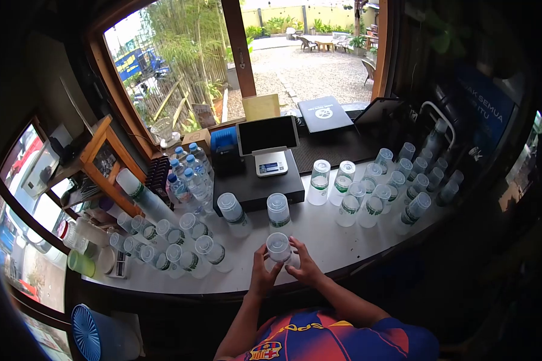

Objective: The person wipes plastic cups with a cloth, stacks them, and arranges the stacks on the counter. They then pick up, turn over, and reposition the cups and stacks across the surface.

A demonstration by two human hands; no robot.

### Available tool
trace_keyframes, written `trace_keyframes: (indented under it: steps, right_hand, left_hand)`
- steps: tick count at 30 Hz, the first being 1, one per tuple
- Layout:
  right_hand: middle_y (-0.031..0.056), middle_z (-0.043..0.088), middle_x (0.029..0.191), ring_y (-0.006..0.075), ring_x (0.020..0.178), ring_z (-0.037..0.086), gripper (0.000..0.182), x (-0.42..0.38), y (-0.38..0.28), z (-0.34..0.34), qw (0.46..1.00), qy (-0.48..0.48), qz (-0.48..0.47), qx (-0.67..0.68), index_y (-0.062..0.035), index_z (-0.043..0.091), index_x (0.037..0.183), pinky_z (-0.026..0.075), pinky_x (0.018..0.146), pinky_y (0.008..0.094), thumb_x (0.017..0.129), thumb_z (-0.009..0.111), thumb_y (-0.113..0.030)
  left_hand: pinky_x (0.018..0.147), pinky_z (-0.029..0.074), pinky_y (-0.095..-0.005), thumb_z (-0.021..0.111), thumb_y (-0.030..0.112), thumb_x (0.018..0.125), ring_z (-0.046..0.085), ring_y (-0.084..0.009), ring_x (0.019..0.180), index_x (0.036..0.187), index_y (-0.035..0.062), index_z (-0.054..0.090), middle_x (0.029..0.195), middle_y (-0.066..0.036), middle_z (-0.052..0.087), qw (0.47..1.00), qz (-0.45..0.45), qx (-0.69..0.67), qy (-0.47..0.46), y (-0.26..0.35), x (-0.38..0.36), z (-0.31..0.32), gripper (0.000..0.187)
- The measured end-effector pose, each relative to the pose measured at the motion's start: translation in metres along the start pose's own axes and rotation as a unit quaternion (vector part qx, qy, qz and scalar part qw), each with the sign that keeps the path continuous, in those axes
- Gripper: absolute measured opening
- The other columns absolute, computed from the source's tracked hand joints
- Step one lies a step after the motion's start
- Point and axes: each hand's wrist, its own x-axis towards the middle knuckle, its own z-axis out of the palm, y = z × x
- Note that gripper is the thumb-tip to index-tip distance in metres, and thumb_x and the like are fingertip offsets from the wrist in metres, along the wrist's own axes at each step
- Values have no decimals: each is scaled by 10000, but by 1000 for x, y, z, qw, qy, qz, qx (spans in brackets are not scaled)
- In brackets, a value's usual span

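Note:
Near the front edge of the white counter, a clear plastic cup (278, 244) stands upside down between my two hands. My left hand (262, 271) curls round its left side, and my right hand (305, 265) wraps its right side. Just behind it is another upturned clear cup (277, 209) with a green print. A further cup (233, 213) with a green band stands to the left of that one. Whether the cup in my hands is single or a short stack cannot be made out.
Groups of upturned cups stand at left (180, 256) and right (373, 204). Water bottles (193, 174) are beside a black cash drawer (259, 186) carrying a tablet (267, 135). A blue folder (325, 114) lies by the window. A blue fan-patterned bin (87, 334) stands below left.

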Motion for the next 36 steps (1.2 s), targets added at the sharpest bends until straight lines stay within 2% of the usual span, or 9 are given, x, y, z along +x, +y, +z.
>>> trace_keyframes:
  steps: [3, 6, 8, 11, 15, 20, 24, 28, 36]
  right_hand:
    - [235, 432, 1476, 390, 1387, 453, 913, -12, 5, 12, 999, 24, 18, -33, -35, 308, 1524, 391, 1147, 460, 817, 830, -280]
    - [247, 485, 1402, 399, 1312, 512, 919, -16, -7, -6, 994, 74, 46, -59, -27, 310, 1495, 402, 1124, 467, 817, 846, -340]
    - [253, 488, 1381, 399, 1292, 515, 908, -16, -24, -30, 984, 122, 79, -107, -25, 308, 1482, 406, 1111, 467, 821, 843, -344]
    - [243, 466, 1412, 367, 1335, 469, 895, 1, -48, -84, 958, 274, 4, -86, 32, 308, 1479, 359, 1138, 460, 830, 830, -294]
    - [260, 443, 1451, 380, 1365, 450, 868, 44, -59, -156, 897, 404, -85, -160, 36, 274, 1511, 332, 1160, 483, 888, 788, -279]
    - [310, 417, 1456, 454, 1370, 437, 852, 84, -14, -174, 890, 344, 36, -298, 7, 262, 1507, 364, 1153, 495, 872, 781, -223]
    - [300, 419, 1432, 457, 1345, 453, 871, 51, 51, -133, 928, 310, 64, -196, -7, 227, 1515, 370, 1135, 493, 878, 783, -216]
    - [300, 405, 1443, 466, 1350, 443, 870, 21, 50, -72, 944, 258, 61, -194, -3, 189, 1534, 367, 1127, 517, 938, 722, -346]
    - [311, 340, 1547, 454, 1454, 353, 993, 88, 40, -40, 974, 166, 91, -124, -22, 127, 1589, 347, 1168, 480, 910, 760, -375]
  left_hand:
    - [1135, 393, -445, 716, 192, 914, 474, -371, 1342, 1475, -9, 363, 1416, -233, 455, 998, -11, -31, -44, 15, -6, 2, 693]
    - [1131, 390, -451, 690, 137, 899, 492, -382, 1320, 1430, 1, 436, 1373, -224, 493, 992, 79, 93, -18, 41, -2, -18, 604]
    - [1078, 416, -460, 669, 110, 887, 535, -367, 1229, 1296, 16, 534, 1297, -202, 550, 982, 120, 112, 90, 59, -5, -35, 440]
    - [1061, 425, -477, 597, 60, 905, 556, -334, 1165, 1120, 23, 567, 1197, -160, 571, 939, 188, 167, 234, 57, -5, -68, 220]
    - [1101, 366, -525, 589, 89, 925, 497, -360, 1247, 1149, 32, 548, 1263, -176, 539, 890, 195, 278, 303, 56, 7, -108, 234]
    - [1129, 311, -558, 611, 122, 912, 424, -401, 1337, 1226, 28, 528, 1355, -197, 496, 908, 100, 314, 259, 63, 27, -114, 338]
    - [1164, 278, -559, 638, 104, 870, 370, -404, 1392, 1271, 52, 525, 1375, -190, 469, 917, 73, 329, 214, 51, 23, -108, 420]
    - [1194, 277, -568, 642, 51, 856, 428, -390, 1374, 1260, 60, 527, 1328, -154, 532, 912, 123, 303, 248, 29, 18, -111, 420]
    - [1178, 301, -551, 655, 9, 829, 468, -381, 1327, 1229, 64, 535, 1316, -136, 550, 883, 168, 357, 255, 10, 20, -114, 421]
